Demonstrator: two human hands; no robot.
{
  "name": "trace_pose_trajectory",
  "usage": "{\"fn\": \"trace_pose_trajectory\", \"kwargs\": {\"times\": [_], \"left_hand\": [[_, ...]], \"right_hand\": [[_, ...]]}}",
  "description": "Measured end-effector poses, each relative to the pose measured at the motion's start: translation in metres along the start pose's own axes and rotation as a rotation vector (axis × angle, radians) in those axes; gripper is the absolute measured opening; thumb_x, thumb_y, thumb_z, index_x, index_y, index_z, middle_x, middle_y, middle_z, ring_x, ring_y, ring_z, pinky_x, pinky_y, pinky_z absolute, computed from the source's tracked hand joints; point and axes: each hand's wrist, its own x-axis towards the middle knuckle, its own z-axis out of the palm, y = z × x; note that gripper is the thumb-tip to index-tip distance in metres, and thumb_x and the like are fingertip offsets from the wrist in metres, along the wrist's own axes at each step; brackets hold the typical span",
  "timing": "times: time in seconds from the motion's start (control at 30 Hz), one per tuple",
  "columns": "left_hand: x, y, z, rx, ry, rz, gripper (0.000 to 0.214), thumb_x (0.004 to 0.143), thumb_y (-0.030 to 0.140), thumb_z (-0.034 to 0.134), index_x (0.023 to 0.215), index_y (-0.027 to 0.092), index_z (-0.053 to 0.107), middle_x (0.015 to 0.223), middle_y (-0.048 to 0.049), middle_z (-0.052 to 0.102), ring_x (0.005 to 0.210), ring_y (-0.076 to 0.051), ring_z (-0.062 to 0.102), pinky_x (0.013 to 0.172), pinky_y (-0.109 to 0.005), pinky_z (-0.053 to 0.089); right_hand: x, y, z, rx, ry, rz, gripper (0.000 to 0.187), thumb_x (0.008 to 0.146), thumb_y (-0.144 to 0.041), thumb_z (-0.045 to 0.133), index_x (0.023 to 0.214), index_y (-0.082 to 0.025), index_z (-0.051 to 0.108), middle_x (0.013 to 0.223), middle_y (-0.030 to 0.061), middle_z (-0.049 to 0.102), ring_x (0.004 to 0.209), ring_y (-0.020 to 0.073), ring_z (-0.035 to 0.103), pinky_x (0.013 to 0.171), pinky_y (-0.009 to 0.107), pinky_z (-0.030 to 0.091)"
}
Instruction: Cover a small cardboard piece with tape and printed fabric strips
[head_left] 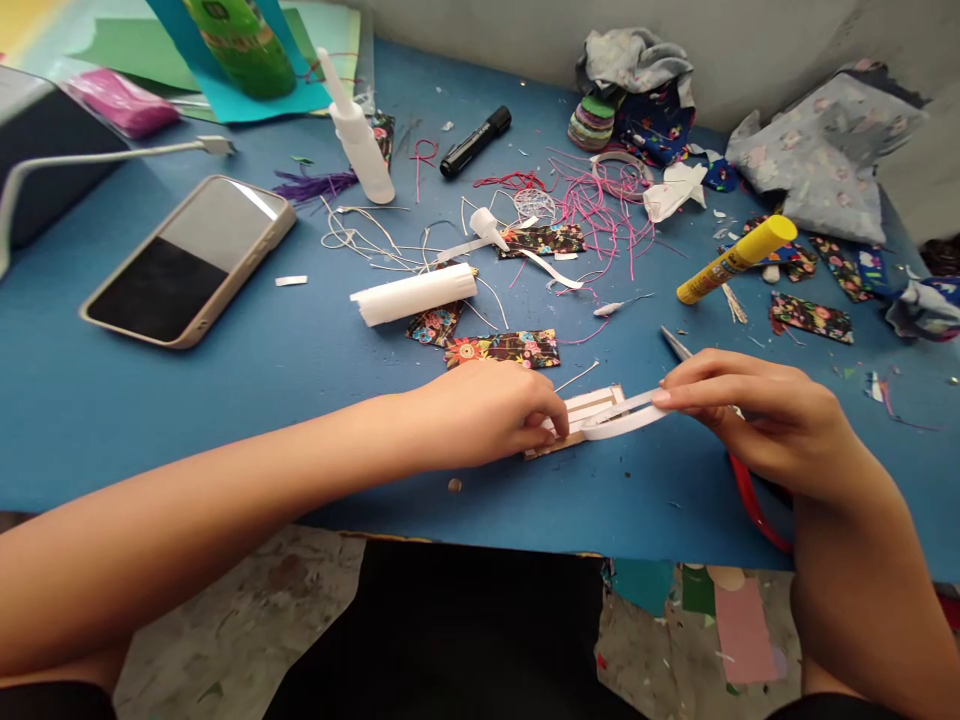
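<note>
My left hand (pixel 495 415) presses its curled fingertips on the left part of a small flat cardboard piece (pixel 600 398) with white bands, which lies on the table. A narrow white strip (pixel 630 428) is pinched between the thumb and fingers of my right hand (pixel 772 420). The strip loops back on itself, and its left end reaches the cardboard piece near my left fingertips. Whether it is stuck there I cannot tell. Beneath my right hand lie scissors with red handles (pixel 748 500), mostly covered. Just beyond my left hand is a floral fabric strip (pixel 517 347).
A white roll (pixel 416 293), a yellow glue stick (pixel 735 260), a black marker (pixel 476 142) and a white squeeze bottle (pixel 360 150) stand or lie farther back. Pink string (pixel 600 205) is tangled there. At left is a phone (pixel 187 265); the table's front edge is near my body.
</note>
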Motion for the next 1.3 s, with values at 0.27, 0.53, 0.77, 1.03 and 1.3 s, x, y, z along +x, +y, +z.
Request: {"fn": "trace_pose_trajectory", "kwargs": {"times": [0.27,0.53,0.77,1.03,1.3], "left_hand": [[0.003,-0.002,0.002,0.03,0.01,-0.007,0.026,0.085,0.013,0.051,0.095,0.024,0.072,0.089,-0.0006,0.071,0.072,-0.014,0.061,0.064,-0.022,0.039],[0.003,0.0,0.002,0.027,-0.004,0.011,0.024,0.084,0.014,0.055,0.096,0.024,0.073,0.086,0.0,0.069,0.071,-0.013,0.06,0.062,-0.022,0.039],[0.001,-0.001,0.005,0.034,0.066,0.113,0.018,0.088,0.017,0.054,0.094,0.018,0.071,0.093,-0.005,0.065,0.089,-0.018,0.061,0.079,-0.027,0.044],[0.016,0.014,0.027,-0.277,0.298,0.138,0.03,0.085,0.032,0.062,0.109,0.016,0.057,0.098,-0.0043,0.066,0.078,-0.013,0.061,0.072,-0.025,0.049],[0.021,0.005,0.033,-0.278,0.302,0.135,0.014,0.086,0.028,0.058,0.086,0.014,0.063,0.085,-0.004,0.064,0.074,-0.013,0.059,0.069,-0.024,0.048]], "right_hand": [[-0.001,-0.008,0.001,-0.225,0.056,-0.029,0.038,0.091,-0.012,0.049,0.111,-0.038,0.068,0.094,0.0016,0.066,0.079,0.0172,0.064,0.071,0.03,0.052],[-0.008,-0.006,0.004,-0.483,0.043,-0.128,0.038,0.093,-0.013,0.043,0.114,-0.037,0.065,0.097,0.0022,0.067,0.09,0.0211,0.061,0.084,0.037,0.049],[-0.001,-0.024,0.017,-0.641,-0.067,-0.275,0.026,0.094,-0.013,0.047,0.104,-0.025,0.067,0.097,0.0059,0.069,0.096,0.0227,0.06,0.092,0.042,0.049],[0.005,-0.025,0.028,-0.654,0.011,-0.28,0.037,0.095,-0.007,0.035,0.119,-0.02,0.06,0.103,0.0069,0.068,0.102,0.0191,0.061,0.103,0.049,0.047],[-0.088,-0.021,0.029,-0.915,0.631,0.373,0.035,0.09,-0.023,0.055,0.124,-0.016,0.056,0.11,0.0151,0.065,0.105,0.0301,0.061,0.09,0.049,0.05]]}}
